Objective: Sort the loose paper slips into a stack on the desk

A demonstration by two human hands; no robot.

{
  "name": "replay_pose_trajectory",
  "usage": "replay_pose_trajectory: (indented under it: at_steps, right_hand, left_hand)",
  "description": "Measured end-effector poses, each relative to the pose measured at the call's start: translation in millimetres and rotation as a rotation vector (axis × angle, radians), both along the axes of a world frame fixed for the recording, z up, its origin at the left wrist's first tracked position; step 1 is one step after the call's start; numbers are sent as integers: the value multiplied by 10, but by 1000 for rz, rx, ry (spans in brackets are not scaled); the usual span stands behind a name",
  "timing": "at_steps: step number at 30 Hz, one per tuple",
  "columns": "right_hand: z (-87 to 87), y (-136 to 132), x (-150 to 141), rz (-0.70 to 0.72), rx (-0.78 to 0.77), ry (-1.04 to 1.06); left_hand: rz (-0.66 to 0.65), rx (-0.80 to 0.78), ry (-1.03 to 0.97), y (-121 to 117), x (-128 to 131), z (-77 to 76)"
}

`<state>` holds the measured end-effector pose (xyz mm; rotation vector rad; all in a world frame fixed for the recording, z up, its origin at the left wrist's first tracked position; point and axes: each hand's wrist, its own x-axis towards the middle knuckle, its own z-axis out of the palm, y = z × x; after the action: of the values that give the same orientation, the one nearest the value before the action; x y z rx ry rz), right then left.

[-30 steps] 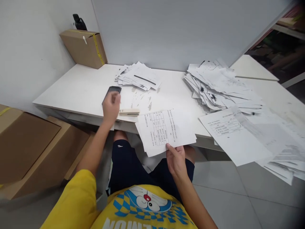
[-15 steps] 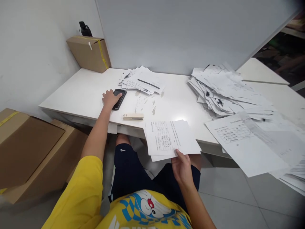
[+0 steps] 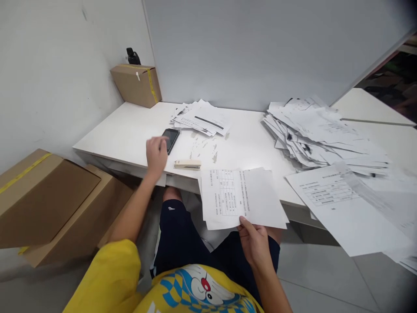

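My left hand [image 3: 157,155] is at the near side of a black smartphone [image 3: 172,140] that lies on the white table. Its index finger stretches over the screen while the other fingers bend; it grips nothing. Whether the fingertip touches the glass I cannot tell. In my right hand [image 3: 256,243] are a few printed paper sheets [image 3: 260,195], pinched at their near edge with the thumb on top. They hang over the table's front edge, above my lap. Between phone and sheets lies a cream stapler [image 3: 188,164].
A small paper stack [image 3: 208,117] lies at the back middle. On the right, a large messy paper pile [image 3: 312,130] has loose sheets [image 3: 335,208] jutting past the table edge. A cardboard box [image 3: 135,87] stands at the back left corner; bigger cartons [image 3: 48,191] stand on the left.
My left hand has let go of the phone's side and drawn back toward me, its index finger now over the screen. The right hand still holds the sheets. The view has shifted slightly.
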<state>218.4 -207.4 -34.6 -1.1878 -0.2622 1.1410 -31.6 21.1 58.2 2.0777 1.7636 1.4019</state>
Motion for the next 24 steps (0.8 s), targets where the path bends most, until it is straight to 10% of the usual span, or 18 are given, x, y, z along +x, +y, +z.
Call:
replay_pose_trajectory:
  at_steps: [4,7,10,16,20,24]
  right_hand:
    - [-9,8,-36,3,11,-10]
    - [-96,-25,-91,64,26,-58]
    - [-215,-91,-110,132,-1,-180]
    - [-269,-136,31,98,-26,-416]
    - [-91,72,90,-26,53,-433]
    - [233,454,84,-124,265,-321]
  left_hand:
    - [-117,-177,-284,-1246,409,-457]
    - [-283,-535,-701,-1755,602,-736]
    - [-438,-729,-900,-1832,620,-808]
    - [-555,-589,-894,-1679,567,-653]
    - [-788,-467,-906,-1662,796,-453]
    - [-670,-231,-855,-1527,1134,-247]
